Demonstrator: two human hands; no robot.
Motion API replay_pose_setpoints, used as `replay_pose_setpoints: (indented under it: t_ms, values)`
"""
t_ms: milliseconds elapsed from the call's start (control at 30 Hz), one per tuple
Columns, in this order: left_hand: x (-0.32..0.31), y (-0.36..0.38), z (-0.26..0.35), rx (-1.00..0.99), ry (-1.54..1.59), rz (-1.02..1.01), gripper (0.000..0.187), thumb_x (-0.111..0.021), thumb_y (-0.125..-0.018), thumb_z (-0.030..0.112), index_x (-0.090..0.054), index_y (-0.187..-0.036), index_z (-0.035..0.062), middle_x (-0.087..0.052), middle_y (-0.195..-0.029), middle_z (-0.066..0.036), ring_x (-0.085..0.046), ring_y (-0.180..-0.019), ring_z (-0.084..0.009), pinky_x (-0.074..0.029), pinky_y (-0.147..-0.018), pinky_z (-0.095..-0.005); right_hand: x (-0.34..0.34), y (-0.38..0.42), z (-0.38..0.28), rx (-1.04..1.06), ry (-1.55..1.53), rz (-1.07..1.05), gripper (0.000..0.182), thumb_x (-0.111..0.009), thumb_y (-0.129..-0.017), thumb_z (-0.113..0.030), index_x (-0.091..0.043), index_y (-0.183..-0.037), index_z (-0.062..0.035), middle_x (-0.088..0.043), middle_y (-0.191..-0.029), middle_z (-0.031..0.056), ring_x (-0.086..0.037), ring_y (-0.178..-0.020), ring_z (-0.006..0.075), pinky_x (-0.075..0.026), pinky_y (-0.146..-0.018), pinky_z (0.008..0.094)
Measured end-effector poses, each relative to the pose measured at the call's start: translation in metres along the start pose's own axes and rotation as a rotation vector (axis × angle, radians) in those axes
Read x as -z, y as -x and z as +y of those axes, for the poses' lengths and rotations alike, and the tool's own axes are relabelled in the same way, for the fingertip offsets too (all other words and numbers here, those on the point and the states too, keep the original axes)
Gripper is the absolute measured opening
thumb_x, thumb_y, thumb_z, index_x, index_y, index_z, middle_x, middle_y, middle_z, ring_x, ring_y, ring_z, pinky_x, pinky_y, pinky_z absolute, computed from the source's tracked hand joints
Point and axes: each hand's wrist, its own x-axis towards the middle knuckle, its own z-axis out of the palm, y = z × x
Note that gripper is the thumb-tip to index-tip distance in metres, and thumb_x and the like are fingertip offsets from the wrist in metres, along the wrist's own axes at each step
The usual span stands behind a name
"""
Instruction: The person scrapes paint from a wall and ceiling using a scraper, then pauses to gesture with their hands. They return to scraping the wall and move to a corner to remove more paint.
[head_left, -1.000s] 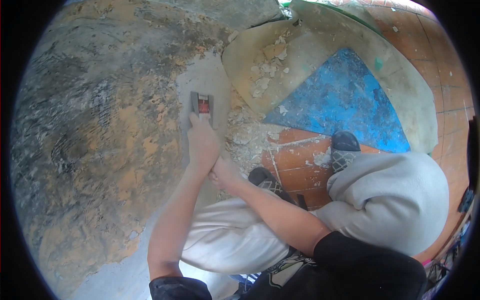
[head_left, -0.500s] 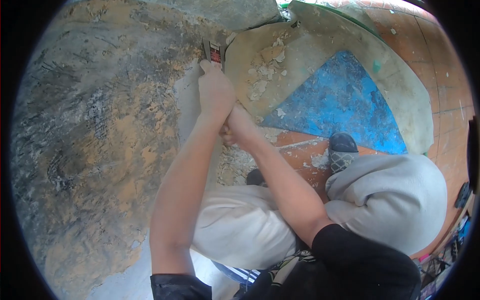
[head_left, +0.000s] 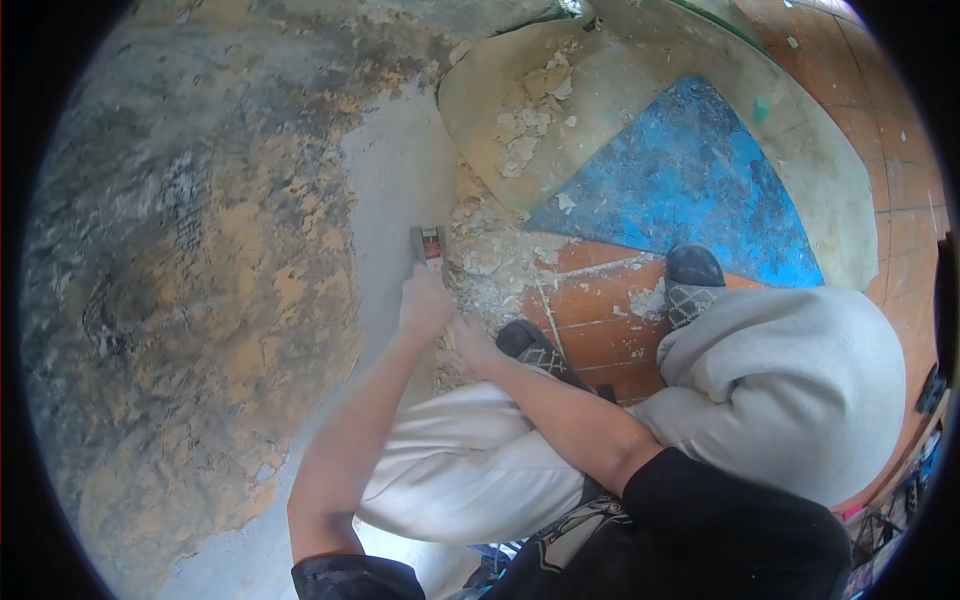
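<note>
A scraper [head_left: 431, 243] with a wide metal blade and a red-and-black label lies against the pale grey strip [head_left: 395, 190] of the wall, low down near the floor's edge. My left hand [head_left: 426, 303] is closed round its handle just behind the blade. Lower on the same handle, my right hand [head_left: 470, 345] is wrapped round too, its fingers partly hidden. Rough, patchy brown and dark coating [head_left: 230, 250] covers the wall to the left of the strip. Flakes and crumbs of coating [head_left: 490, 255] lie right beside the blade.
A beige sheet [head_left: 620, 60] with chips on it spreads over the floor, and a blue triangular piece [head_left: 690, 190] lies on it. Orange tiles [head_left: 600, 310] show around my dark slippers [head_left: 695, 265]. Assorted items [head_left: 900, 520] sit at the lower right.
Both hands have drawn the scraper down along the wall toward my body. More of the smooth pale grey strip shows where the hands and blade were.
</note>
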Motion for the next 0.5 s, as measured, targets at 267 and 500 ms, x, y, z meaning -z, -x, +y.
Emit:
replay_pose_setpoints:
  t_ms: [267,500]
  values:
    - [-0.01,-0.009,-0.001,-0.025,0.016,0.156,0.023,-0.05,-0.091,0.017,-0.056,-0.095,-0.0054,-0.061,-0.091,-0.029,-0.062,-0.088,-0.0454,-0.049,-0.076,-0.0511,0.004,-0.006,-0.01,-0.046,0.064,0.05,0.055,-0.043,-0.098,-0.053,-0.045,-0.069,-0.0061,-0.039,-0.051,0.0014,-0.039,-0.034,0.0145,-0.025,-0.029,0.031]
    - [0.005,0.005,0.001,0.06,0.177,0.237,0.031,-0.049,-0.095,0.023,-0.055,-0.09,-0.0066,-0.062,-0.081,-0.03,-0.06,-0.083,-0.0485,-0.046,-0.074,-0.0539,-0.035,0.003,-0.002,-0.169,-0.3,0.096,0.051,-0.041,-0.097,-0.054,-0.047,-0.076,-0.0088,-0.036,-0.05,-0.0004,-0.034,-0.035,0.0129,-0.026,-0.032,0.0292]
